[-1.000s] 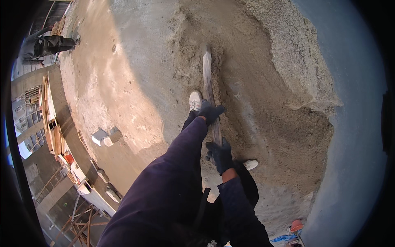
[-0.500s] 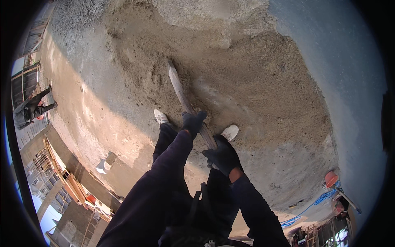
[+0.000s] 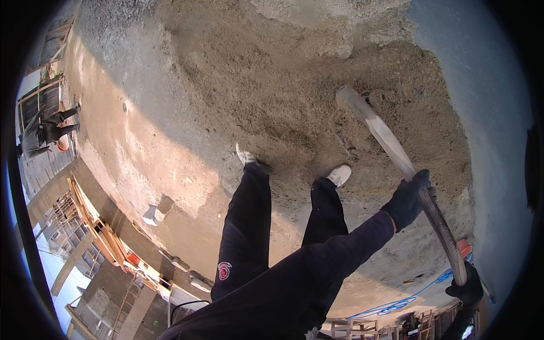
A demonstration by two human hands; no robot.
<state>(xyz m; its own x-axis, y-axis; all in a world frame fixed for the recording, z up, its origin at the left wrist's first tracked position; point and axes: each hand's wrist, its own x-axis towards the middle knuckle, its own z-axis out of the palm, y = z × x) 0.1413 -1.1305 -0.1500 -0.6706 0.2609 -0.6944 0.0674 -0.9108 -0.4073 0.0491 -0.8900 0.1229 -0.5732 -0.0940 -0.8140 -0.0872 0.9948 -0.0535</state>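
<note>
A long, slightly bent wooden tool handle (image 3: 396,150) slants from the damp sand toward my lower right. Its far end is over the sand, and no tool head can be clearly made out there. My left hand (image 3: 407,199), in a dark glove, is closed around the middle of the shaft, the arm reaching across my body. Near the shaft's rear end my right hand (image 3: 468,286), also gloved, grips it at the far lower right. Brown sand or mortar mix (image 3: 283,85) is spread over the ground before my white shoes (image 3: 340,175).
A grey wall (image 3: 470,85) borders the right side. An orange bucket (image 3: 463,248) and a blue hose (image 3: 396,305) lie at lower right. Stacked timber (image 3: 102,232) is at left, near a small block (image 3: 163,208). Another person (image 3: 48,129) stands far left.
Both hands and the handle have swung to the right, from in front of my legs to beyond my right side. The handle's far end has also moved right across the sand.
</note>
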